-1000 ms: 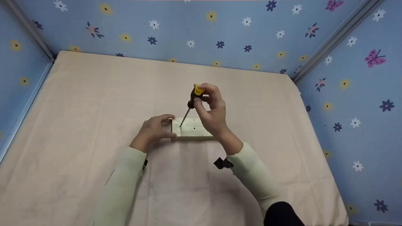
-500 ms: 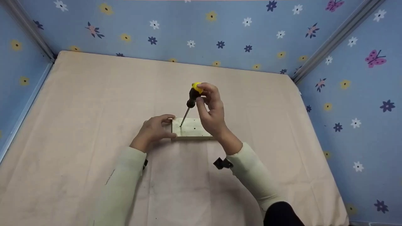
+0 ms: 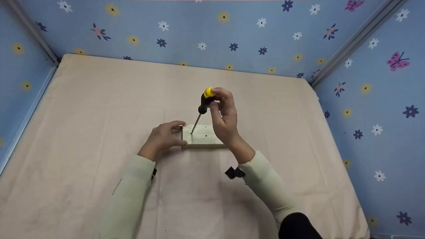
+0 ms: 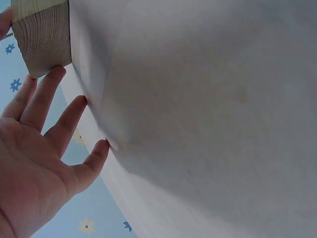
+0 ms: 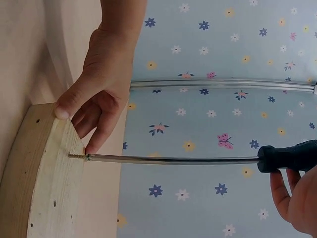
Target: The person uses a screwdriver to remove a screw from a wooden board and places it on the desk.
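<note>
A pale wooden block (image 3: 199, 140) lies flat on the cloth. My left hand (image 3: 162, 135) grips its left end, thumb on the near side and fingers on the far side. In the left wrist view, two fingertips press the block's end (image 4: 43, 42) and two others touch the cloth. My right hand (image 3: 226, 119) holds a black and yellow screwdriver (image 3: 203, 104) by its handle, tilted with the tip down at the left part of the block. In the right wrist view, the tip meets a brass-coloured screw (image 5: 77, 156) standing partly out of the wood.
Beige cloth (image 3: 99, 109) covers the table. Blue flowered panels (image 3: 186, 30) rise along the back and both sides, joined by metal corner posts (image 3: 352, 43). Small dark holes mark the block's top. Black camera mounts (image 3: 235, 172) sit by the wrists.
My right thumb and fingers have shifted round the screwdriver handle, the thumb moving slightly right. The handle has turned a little. My left hand and the block stay in place.
</note>
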### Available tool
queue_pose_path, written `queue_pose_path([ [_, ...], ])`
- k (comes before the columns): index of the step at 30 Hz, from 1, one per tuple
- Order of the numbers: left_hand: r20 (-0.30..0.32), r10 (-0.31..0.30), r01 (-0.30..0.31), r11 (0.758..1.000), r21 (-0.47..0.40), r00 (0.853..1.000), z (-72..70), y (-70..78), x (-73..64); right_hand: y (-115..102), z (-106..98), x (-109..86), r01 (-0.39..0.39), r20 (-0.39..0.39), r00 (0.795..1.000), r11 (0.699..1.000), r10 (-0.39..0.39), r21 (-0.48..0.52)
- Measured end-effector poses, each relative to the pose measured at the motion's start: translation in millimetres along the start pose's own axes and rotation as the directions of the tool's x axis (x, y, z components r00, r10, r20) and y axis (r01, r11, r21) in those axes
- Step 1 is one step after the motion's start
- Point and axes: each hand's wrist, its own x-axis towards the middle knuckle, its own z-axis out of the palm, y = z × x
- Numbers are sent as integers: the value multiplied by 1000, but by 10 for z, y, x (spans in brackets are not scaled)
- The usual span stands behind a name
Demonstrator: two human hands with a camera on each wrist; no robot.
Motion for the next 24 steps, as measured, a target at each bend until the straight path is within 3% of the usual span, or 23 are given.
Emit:
queue_pose_path([
  [5,0,-7,7,1000,-11,1000,-5,7,-5,-4,4,16,11,-14,1000,1000,-11,-11],
  [12,-2,-12,12,1000,-8,1000,5,-3,2,-16,15,15,-9,42,999,999,7,43],
  [18,-7,-4,3,1000,-13,1000,1,-4,2,-14,16,27,10,31,999,1000,-10,3],
  [24,0,-1,1,1000,-2,1000,-5,-4,4,-16,2,27,-25,55,998,998,22,60],
])
